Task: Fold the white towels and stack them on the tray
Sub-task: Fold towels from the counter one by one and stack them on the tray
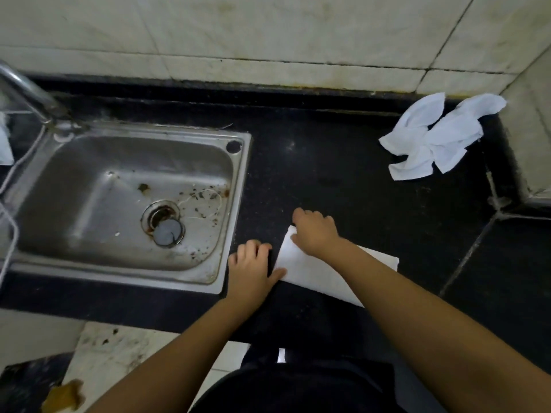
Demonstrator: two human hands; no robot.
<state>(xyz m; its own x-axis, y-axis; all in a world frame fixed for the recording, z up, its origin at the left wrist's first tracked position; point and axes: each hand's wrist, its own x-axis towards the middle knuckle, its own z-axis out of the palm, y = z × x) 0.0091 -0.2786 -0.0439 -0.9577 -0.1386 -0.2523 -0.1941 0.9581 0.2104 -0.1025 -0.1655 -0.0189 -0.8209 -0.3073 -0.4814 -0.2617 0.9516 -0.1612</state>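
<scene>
A folded white towel (pixel 316 271) lies flat near the front edge of the black countertop (pixel 343 162). My right hand (pixel 316 232) rests palm down on the towel's far left corner, fingers curled. My left hand (pixel 252 263) sits just left of the towel, its thumb touching the near left corner. A crumpled heap of white towels (pixel 435 135) lies at the back right of the counter. No tray is in view.
A steel sink (pixel 125 198) with a stained basin and drain is set into the counter on the left, with a tap (pixel 26 90) at its back left. A tiled wall runs behind and a tiled ledge (pixel 533 138) stands at the right.
</scene>
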